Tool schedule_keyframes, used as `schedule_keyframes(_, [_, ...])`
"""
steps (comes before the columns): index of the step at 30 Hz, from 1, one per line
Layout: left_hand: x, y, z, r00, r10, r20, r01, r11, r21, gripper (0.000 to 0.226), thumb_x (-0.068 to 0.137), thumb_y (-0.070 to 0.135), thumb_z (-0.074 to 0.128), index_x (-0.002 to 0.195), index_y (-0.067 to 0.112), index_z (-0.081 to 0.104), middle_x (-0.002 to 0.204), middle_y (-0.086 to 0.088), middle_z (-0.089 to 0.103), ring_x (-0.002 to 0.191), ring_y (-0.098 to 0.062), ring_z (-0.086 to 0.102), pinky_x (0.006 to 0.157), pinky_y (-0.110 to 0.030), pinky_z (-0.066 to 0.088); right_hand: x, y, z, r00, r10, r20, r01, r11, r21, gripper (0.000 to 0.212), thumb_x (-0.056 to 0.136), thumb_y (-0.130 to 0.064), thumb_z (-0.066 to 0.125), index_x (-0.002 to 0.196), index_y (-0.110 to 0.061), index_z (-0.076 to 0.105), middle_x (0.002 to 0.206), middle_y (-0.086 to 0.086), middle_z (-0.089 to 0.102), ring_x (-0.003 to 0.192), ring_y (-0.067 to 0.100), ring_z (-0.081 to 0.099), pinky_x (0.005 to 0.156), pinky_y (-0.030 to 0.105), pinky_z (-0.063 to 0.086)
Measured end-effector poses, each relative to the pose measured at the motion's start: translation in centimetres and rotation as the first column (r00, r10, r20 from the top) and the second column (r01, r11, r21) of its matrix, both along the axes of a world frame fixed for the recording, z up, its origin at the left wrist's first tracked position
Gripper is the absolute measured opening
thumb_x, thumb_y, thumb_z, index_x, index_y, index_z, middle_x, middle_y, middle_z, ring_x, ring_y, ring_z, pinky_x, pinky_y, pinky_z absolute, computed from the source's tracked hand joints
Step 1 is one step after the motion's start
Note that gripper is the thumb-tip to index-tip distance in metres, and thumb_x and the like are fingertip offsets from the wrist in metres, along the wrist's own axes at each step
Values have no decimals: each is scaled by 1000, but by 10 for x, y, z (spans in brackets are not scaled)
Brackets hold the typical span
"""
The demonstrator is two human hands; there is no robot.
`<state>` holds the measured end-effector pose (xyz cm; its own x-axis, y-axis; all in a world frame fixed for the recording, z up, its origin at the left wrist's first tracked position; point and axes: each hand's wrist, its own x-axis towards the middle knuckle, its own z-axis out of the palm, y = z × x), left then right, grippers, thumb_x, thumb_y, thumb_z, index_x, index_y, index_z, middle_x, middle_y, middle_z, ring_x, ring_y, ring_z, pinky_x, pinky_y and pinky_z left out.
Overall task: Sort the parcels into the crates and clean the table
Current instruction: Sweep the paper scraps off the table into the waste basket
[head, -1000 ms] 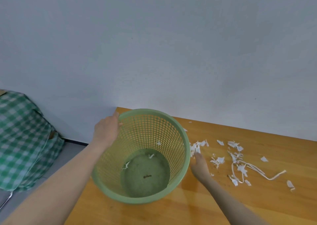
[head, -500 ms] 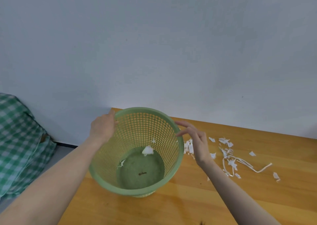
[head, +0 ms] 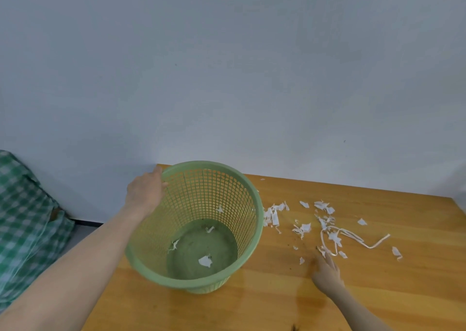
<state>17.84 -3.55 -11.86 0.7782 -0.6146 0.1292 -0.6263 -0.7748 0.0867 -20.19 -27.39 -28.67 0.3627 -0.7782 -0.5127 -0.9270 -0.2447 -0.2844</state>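
A green mesh waste basket [head: 252, 199] stands tilted on the wooden table [head: 378, 293], its mouth turned toward me. My left hand [head: 145, 192] grips its far left rim. A few white scraps [head: 205, 261] lie on the basket's bottom. To the right of the basket, torn white paper scraps [head: 303, 228] and a long white strip [head: 365, 243] are scattered over the tabletop. My right hand [head: 326, 271] rests flat on the table with fingers apart, its fingertips touching the nearest scraps. It holds nothing.
A bare grey wall rises behind the table. A green and white checked cloth [head: 22, 224] covers something bulky on the floor to the left. The table's left edge runs beneath my left forearm, and its right edge shows at the far right.
My right hand has come down from the basket's rim, where it dropped a scrap, to the table by the scattered paper. The dropped scrap now lies on the basket's bottom.
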Motion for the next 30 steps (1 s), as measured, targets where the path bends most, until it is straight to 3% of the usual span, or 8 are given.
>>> schedule_keyframes(7, [1, 0, 0, 1000, -10, 2, 10, 1000, 3, 25, 97, 30, 48, 107, 7, 45, 74, -5, 53, 75, -31, 59, 57, -32, 38, -13, -22, -4, 982, 121, -142, -121, 993, 6, 68, 89, -11, 33, 151, -25, 9, 160, 4, -8, 147, 29, 0, 117, 44, 17])
schedule_keyframes(10, [1, 0, 0, 1000, -14, 3, 14, 1000, 1, 25, 97, 30, 48, 106, 7, 45, 75, -6, 55, 74, -30, 59, 57, -33, 38, -9, -26, 5, 972, 176, -156, -171, 984, 44, 62, 95, -8, 30, 152, -14, 4, 160, 7, -2, 147, 24, 6, 117, 33, 17])
schedule_keyframes(15, [1, -1, 1, 1000, -15, 6, 15, 1000, 5, 25, 97, 30, 48, 107, 7, 45, 83, -11, 61, 81, -33, 60, 59, -33, 39, -8, -24, 7, 945, 225, -239, -227, 974, 17, 49, 94, -2, 30, 143, -6, 32, 153, 3, 17, 139, 25, 22, 111, 35, 30])
schedule_keyframes(19, [2, 0, 0, 1000, -15, 3, 14, 1000, 13, 26, 97, 30, 48, 109, 7, 45, 84, -10, 60, 82, -33, 60, 60, -33, 40, -6, -17, 16, 985, 145, -93, -147, 989, -11, 44, 91, 0, 32, 132, -6, 48, 142, 10, 34, 127, 26, 39, 99, 30, 40])
schedule_keyframes(21, [2, 0, 0, 1000, -16, -2, 16, 1000, 7, 26, 96, 30, 48, 111, 8, 45, 84, -10, 60, 82, -32, 60, 61, -33, 41, 7, -7, 37, 985, -11, 174, 14, 1000, -17, 45, 92, 2, 37, 134, -5, 50, 140, 13, 40, 124, 27, 45, 84, 26, 44])
schedule_keyframes(25, [2, 0, 0, 1000, -8, 1, 8, 1000, 13, 27, 97, 29, 47, 112, 7, 45, 78, -6, 54, 75, -29, 55, 59, -33, 39, 54, 15, 112, 707, -90, 701, 159, 987, -34, 38, 92, 4, 40, 118, -12, 65, 131, 0, 55, 121, 12, 48, 99, 25, 35])
schedule_keyframes(28, [1, 0, 2, 1000, -11, -6, 11, 1000, 6, 27, 97, 29, 48, 111, 7, 46, 79, -8, 56, 80, -32, 58, 60, -33, 40, 86, 40, 167, 419, -49, 907, 4, 999, 52, 42, 92, 6, 40, 101, -20, 72, 112, -15, 65, 106, -8, 55, 97, 15, 39])
schedule_keyframes(30, [1, 0, 2, 1000, -13, -9, 13, 1000, 0, 27, 97, 29, 48, 112, 7, 46, 85, -11, 61, 83, -33, 60, 61, -34, 40, 100, 52, 192, 333, 57, 941, -189, 982, 8, 45, 92, 8, 42, 101, -24, 72, 108, -16, 69, 110, -3, 56, 96, 15, 40])
